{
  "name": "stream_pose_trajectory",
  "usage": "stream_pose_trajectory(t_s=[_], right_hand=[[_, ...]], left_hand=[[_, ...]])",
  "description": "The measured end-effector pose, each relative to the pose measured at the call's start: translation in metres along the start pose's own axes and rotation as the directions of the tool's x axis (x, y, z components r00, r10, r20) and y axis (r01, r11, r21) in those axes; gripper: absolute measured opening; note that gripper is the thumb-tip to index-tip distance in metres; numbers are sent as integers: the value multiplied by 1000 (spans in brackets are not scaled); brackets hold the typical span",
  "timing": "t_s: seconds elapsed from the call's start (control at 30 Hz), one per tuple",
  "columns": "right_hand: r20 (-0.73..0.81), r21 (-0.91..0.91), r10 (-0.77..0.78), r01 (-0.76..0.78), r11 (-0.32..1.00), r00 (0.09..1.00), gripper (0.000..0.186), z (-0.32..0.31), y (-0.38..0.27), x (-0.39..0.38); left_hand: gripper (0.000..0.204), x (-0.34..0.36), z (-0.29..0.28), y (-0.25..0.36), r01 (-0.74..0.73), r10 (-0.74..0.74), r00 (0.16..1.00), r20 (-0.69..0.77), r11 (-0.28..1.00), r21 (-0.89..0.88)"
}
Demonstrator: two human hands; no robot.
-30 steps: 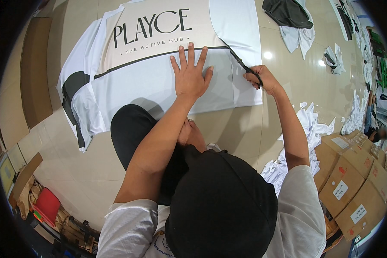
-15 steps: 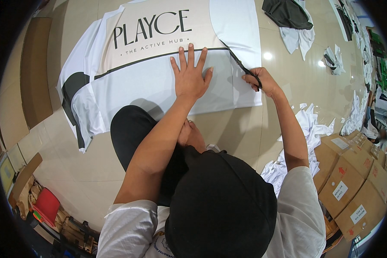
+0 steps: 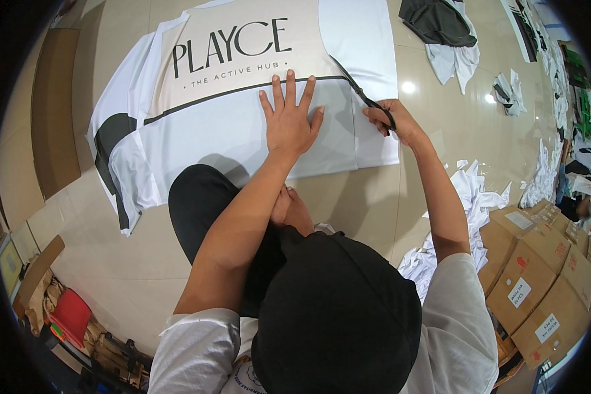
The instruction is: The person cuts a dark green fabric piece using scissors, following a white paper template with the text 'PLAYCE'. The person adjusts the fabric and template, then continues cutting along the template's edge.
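Note:
A wide sheet of white fabric lies on the floor, bearing a beige printed panel with dark lettering and a black lower border. My left hand rests flat on it with fingers spread, the fingertips at the black border. In my right hand is a pair of black scissors, my fingers in the handles. Their blades point up and left along the right edge of the beige panel, where the fabric is cut below. Whether the blades are apart is hard to see.
White fabric scraps are heaped at my right, beside stacked cardboard boxes. A dark grey and white cloth piece lies at the far right, with a smaller scrap nearer. Cardboard sheets stand at the left; a red object is lower left.
My right hand and the scissors have moved slightly up and left, so the blade tips reach further along the panel's edge. My left hand stays nearly in place.

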State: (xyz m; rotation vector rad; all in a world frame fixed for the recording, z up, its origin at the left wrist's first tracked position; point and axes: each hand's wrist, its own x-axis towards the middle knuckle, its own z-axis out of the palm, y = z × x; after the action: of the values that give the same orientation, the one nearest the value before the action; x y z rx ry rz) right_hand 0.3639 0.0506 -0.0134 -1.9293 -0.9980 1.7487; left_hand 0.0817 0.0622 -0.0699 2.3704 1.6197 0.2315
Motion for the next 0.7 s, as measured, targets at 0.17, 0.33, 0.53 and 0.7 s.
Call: stream_pose_trajectory(t_s=[0.17,0.33,0.53,0.7], right_hand=[[-16,6,-6,6,1000,1000,35,3,0,5],[-21,13,0,1,1000,1000,35,5,4,9],[-33,-18,-3,2,1000,999,35,7,4,7],[-33,4,-12,12,1000,999,34,12,5,6]], left_hand=[[73,0,-1,0,-4,4,1000,8,1000,10],[73,0,1,-1,-5,5,1000,0,1000,6],[72,0,-1,0,-5,5,1000,2,1000,3],[72,-1,0,-1,-6,6,1000,-6,1000,-2]])
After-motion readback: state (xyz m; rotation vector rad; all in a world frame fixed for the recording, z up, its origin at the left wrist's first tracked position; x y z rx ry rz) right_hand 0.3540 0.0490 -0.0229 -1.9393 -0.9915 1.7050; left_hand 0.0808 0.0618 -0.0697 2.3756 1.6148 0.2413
